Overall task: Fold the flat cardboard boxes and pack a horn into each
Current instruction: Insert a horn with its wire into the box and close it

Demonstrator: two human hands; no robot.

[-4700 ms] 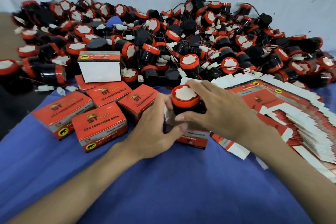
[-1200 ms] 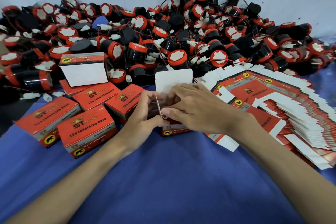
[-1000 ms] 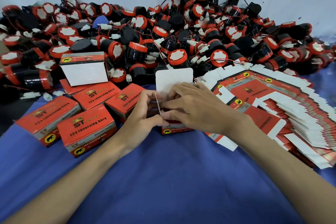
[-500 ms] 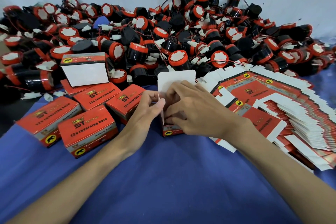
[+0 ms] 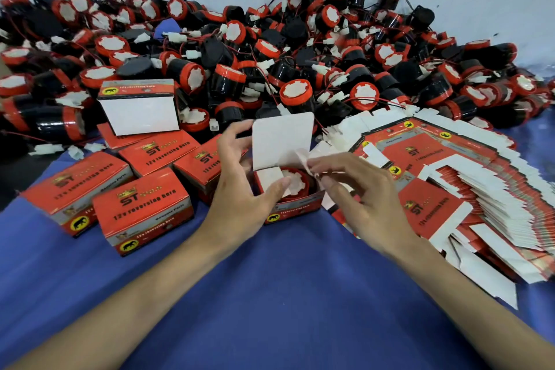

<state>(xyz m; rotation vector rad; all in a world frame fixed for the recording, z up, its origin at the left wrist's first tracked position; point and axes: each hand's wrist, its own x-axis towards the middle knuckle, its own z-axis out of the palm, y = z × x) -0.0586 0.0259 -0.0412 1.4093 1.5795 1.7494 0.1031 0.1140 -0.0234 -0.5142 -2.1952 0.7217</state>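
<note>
Counts: 1 red printed cardboard box (image 5: 295, 212) in work, top open, sitting on the blue-cloth bench (image 5: 270, 294) at centre. 1 black horn with red rim and white face (image 5: 298, 186) sits inside it, face up. 6 closed red boxes (image 5: 144, 207) are grouped to its left: 4 lie label-up, 1 is mostly hidden, and 1 white-faced box (image 5: 141, 108) rests on top at the back. Heap of loose black-and-red horns (image 5: 300, 48) along the wall, too many to count. Fanned stack of flat red-and-white box blanks (image 5: 480, 189) on the right, also uncountable.

Hands: left hand (image 5: 240, 192) is spread, thumb flat on the white left dust flap (image 5: 268, 179), pressing it onto the horn. Its index fingertip is at the edge of the upright white lid flap (image 5: 282, 138). Right hand (image 5: 363, 198) has its fingers curled, thumb and forefinger pinching the white right dust flap (image 5: 301, 158); motion blur there. Both forearms reach in from the near edge.
</note>
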